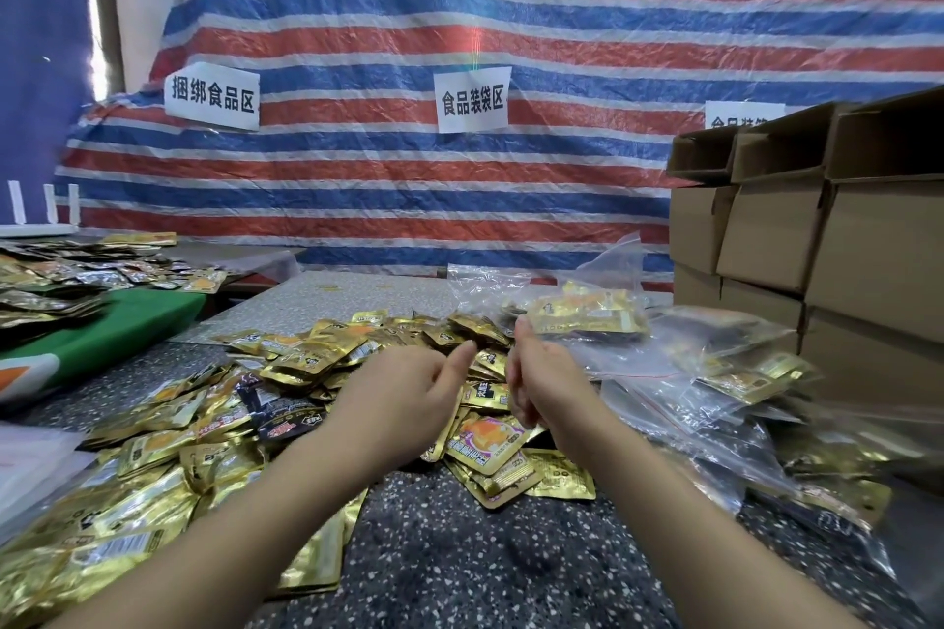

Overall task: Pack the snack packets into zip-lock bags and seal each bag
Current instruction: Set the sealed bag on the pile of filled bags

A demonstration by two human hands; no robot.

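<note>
A big heap of gold snack packets (214,429) covers the speckled table (459,552) from the left to the middle. My left hand (403,393) hovers over the heap, thumb stuck out, fingers loosely curled, nothing in it. My right hand (541,373) is just right of it, fingers relaxed, one fingertip raised close to a filled zip-lock bag (587,317). That bag looks blurred, and I cannot tell whether the finger touches it. Several more filled zip-lock bags (735,373) lie piled to the right.
Stacked cardboard boxes (817,245) stand at the right behind the bags. A second table with a green cloth (122,327) and more packets is at the left. A striped tarp with paper signs (472,100) hangs behind the table.
</note>
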